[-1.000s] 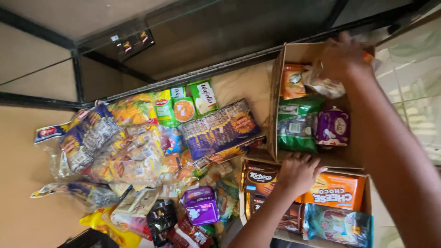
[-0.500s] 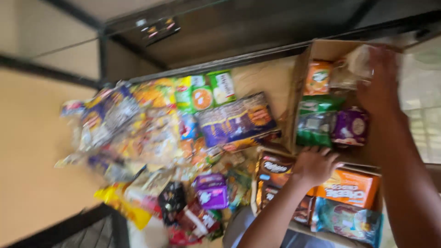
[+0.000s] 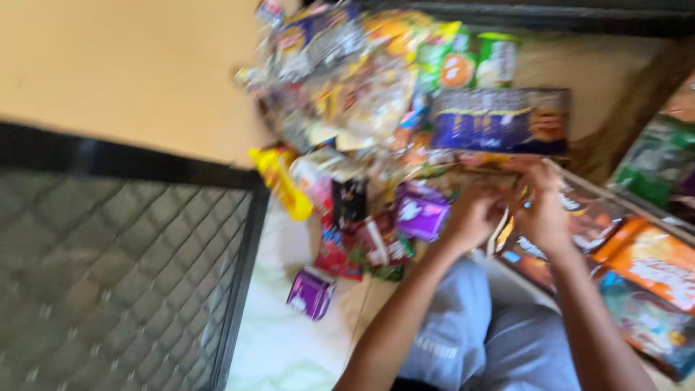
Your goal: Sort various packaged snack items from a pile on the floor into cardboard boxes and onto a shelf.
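Both the left hand and the right hand are brought together at a snack packet; their grip cannot be told. Many packets are left heaped on the floor, few boxed.

Snack packets strewn on floor

A heap of snack packets lies on the floor, far from the person. A flat box lies at the heap's right edge. Nearer, the left hand and right hand meet side by side below that box. A small pouch lies just left of the left hand, and another small packet lies apart, nearer the person. A carton holding packets sits right of the hands. A mesh panel fills the near left.
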